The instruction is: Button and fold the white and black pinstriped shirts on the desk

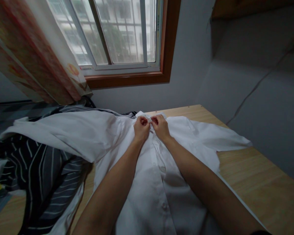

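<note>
A white button-up shirt (147, 182) lies spread front side up, its sleeves stretched out to both sides. At its collar, my left hand (142, 127) pinches the fabric near the top of the button placket. My right hand (160, 126) pinches the collar from the other side, and the fingertips of both hands almost meet. Whatever button sits between them is too small to make out. Below my hands the placket runs down between my forearms, with a gap in the cloth partway along it.
The shirt rests on a light wooden table (254, 173). Black and grey striped clothing (56, 186) is heaped at the left, partly under the sleeve. Beyond stand a window (122, 36) with a brown frame, a patterned curtain (36, 49) and a wall. A cable (250, 91) hangs at right.
</note>
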Action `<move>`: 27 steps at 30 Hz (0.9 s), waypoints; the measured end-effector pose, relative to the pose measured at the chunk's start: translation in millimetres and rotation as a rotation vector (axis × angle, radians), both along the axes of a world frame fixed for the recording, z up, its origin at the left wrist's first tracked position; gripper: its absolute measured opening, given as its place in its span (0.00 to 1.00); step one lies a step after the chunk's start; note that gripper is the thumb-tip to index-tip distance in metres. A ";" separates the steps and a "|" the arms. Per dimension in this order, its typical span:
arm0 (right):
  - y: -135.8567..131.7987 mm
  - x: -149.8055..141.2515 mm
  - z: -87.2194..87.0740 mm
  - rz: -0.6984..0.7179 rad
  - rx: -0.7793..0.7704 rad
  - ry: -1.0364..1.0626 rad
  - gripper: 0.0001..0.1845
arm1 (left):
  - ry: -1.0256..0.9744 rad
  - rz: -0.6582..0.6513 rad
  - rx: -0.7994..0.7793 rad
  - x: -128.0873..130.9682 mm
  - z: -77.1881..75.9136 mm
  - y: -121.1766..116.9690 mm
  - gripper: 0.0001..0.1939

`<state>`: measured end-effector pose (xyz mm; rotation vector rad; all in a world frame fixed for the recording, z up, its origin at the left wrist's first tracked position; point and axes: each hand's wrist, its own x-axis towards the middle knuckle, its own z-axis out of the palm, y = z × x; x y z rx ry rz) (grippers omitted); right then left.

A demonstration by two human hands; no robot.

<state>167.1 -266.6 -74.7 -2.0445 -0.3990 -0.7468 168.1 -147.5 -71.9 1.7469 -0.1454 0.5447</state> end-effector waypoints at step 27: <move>-5.7 4.2 1.3 0.032 0.014 0.042 0.03 | -0.118 -0.056 0.057 -0.8 2.2 2.1 0.12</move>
